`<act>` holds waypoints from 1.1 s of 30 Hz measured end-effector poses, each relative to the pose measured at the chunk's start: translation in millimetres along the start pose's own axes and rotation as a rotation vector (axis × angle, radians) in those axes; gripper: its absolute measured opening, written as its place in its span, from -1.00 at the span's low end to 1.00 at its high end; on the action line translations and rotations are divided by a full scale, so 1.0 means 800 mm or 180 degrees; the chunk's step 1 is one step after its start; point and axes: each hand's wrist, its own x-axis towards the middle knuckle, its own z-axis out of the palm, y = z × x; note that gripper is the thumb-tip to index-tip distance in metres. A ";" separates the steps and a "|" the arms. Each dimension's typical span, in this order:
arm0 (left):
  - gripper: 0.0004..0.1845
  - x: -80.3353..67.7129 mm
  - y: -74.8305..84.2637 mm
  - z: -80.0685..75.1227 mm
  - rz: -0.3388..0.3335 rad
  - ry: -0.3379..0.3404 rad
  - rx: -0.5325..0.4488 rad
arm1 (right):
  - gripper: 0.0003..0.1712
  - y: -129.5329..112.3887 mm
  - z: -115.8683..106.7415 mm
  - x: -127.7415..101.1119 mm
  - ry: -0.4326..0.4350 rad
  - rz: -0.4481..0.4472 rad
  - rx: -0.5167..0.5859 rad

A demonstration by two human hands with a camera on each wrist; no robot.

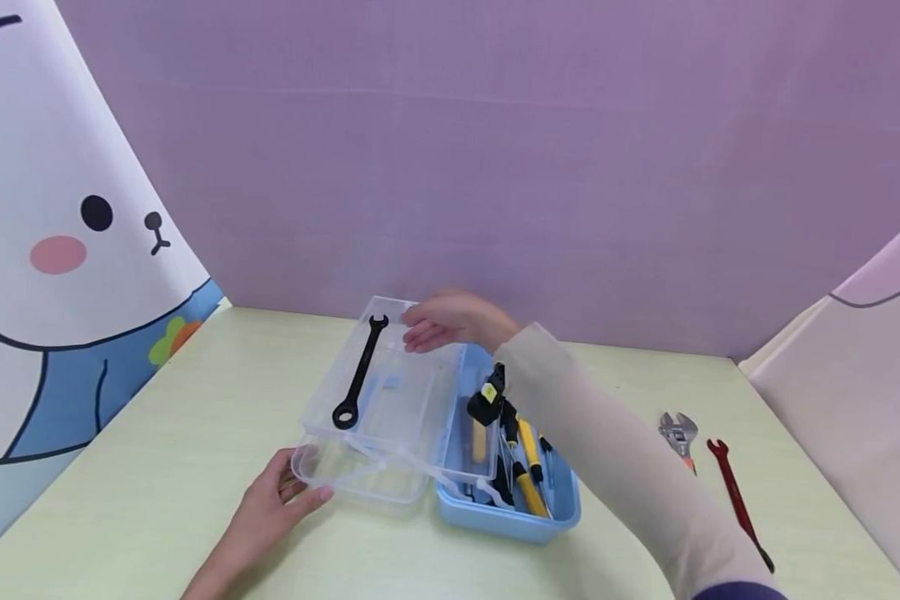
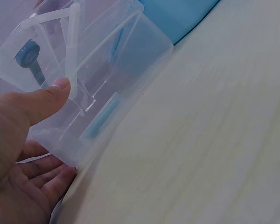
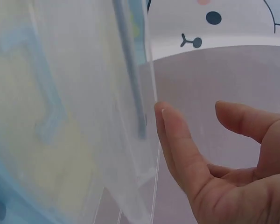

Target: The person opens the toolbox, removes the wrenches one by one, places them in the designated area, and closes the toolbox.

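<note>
The clear tray (image 1: 390,417), carrying a black wrench (image 1: 358,372), sits over the blue toolbox's (image 1: 510,517) left side; left hand (image 1: 270,508) grasps its near corner, right hand's (image 1: 450,323) relaxed fingers touch the far edge: best kept level

The right hand (image 3: 224,158) filled the lower right, its fingers relaxed, one fingertip (image 3: 165,114) touching the edge of a clear plastic tray (image 3: 74,116) that stood close and blurred across the left. Behind hung a purple backdrop (image 3: 224,70) and a cartoon bunny face (image 3: 210,18).
</note>
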 end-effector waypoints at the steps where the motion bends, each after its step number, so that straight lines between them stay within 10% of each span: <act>1: -0.38 0.000 0.000 0.000 -0.0011 0.0003 0.0000 | -0.54 -0.001 0.002 0.001 -0.0017 -0.0001 0.0006; 33: -0.42 -0.010 0.002 0.008 0.0095 0.0064 -0.0030 | -0.27 -0.019 0.061 0.021 0.0161 0.0404 0.0020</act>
